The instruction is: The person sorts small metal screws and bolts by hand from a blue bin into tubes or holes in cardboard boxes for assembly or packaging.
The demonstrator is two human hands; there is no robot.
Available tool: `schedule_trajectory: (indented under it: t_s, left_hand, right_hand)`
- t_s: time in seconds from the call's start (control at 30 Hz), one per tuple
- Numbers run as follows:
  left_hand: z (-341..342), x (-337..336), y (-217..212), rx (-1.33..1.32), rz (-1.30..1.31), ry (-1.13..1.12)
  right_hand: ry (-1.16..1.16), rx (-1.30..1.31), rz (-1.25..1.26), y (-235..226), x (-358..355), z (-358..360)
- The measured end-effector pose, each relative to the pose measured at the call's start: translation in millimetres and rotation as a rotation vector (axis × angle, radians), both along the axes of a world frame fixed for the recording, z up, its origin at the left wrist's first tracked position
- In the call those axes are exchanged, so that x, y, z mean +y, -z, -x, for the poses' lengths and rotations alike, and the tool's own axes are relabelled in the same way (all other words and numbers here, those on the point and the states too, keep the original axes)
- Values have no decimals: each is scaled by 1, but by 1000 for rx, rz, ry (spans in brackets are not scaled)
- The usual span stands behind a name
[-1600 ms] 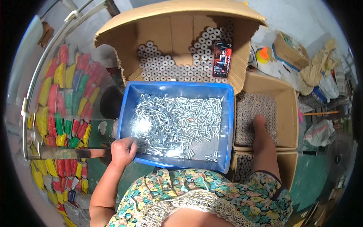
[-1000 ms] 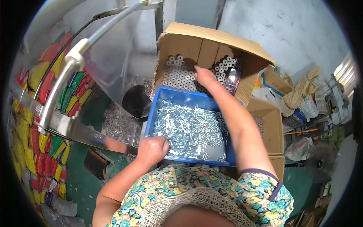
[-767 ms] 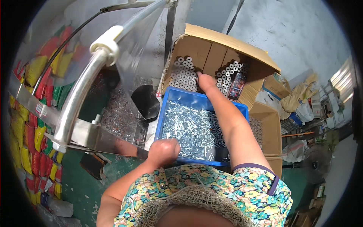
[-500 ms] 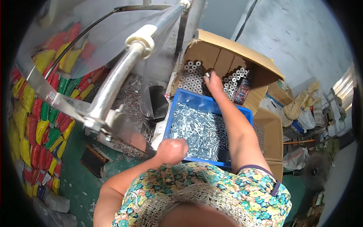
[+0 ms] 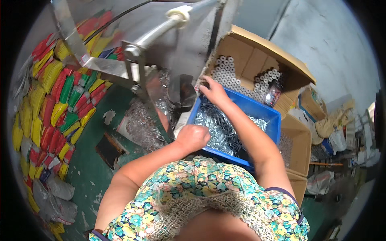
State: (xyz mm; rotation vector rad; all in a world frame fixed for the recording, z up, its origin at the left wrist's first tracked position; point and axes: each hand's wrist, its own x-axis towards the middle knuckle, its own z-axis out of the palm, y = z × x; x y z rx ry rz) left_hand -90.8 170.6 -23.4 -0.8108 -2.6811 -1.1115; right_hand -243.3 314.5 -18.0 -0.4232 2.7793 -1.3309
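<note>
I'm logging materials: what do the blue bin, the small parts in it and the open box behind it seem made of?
Blue bin: probably plastic, smooth with a slight sheen, given its even colour and thin walls. Small parts: likely metal, silvery, judging by their bright glints. Open box: looks like cardboard, matt brown, with creased panels.

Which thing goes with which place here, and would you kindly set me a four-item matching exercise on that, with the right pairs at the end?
1. Left hand
2. Right hand
3. Phone
4. Filled bags

A. Piled up at the picture's left
B. At the far-left corner of the blue bin
C. At the near-left corner of the blue bin
D. Beside the pale ring-shaped pieces

Pairs: 1-C; 2-B; 3-D; 4-A
</note>
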Motion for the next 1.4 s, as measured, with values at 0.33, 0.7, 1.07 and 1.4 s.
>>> schedule_trajectory:
  t_s: [0.33, 0.7, 1.07, 1.4]
  left_hand:
    - [2, -116, -2, -28, 42, -468]
    - [29, -158, -3, -55, -18, -578]
    - [90, -128, -43, 206, -78, -435]
    - [84, -94, -50, 237, 84, -314]
  right_hand:
    - [-536, -216, -1053, 19, 54, -3]
    - [-527, -170, -1095, 26, -11, 62]
    - [-383, 89, -990, -42, 49, 85]
    - [84, -198, 164, -24, 94, 76]
